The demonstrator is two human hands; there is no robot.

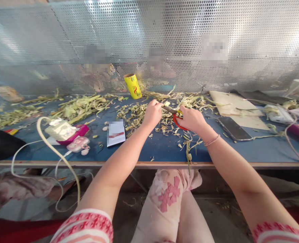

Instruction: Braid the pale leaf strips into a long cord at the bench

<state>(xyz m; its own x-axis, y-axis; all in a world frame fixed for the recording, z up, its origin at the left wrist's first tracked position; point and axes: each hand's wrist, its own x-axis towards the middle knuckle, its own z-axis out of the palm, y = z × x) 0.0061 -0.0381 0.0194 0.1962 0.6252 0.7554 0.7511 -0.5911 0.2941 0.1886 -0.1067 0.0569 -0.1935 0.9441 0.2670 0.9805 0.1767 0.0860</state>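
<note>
In the head view, clamped on red-and-yellow-handled scissors with dark metal blades (170, 109) with the fingers of the bare right hand (193, 118), nearer and to the right of the yellow printed cylindrical tube (133, 88). Curled in at the blade tip with the fingers of the bare left hand (152, 114) (cannot tell whether on metal or on a scrap). Strewn nearer than the tube, across the blue-topped table (164, 154): curly pale-green plant scraps (135, 112).

A perforated metal screen (164, 30) backs a blue-topped table (164, 156), above what seems a grey floor (222, 216).
</note>
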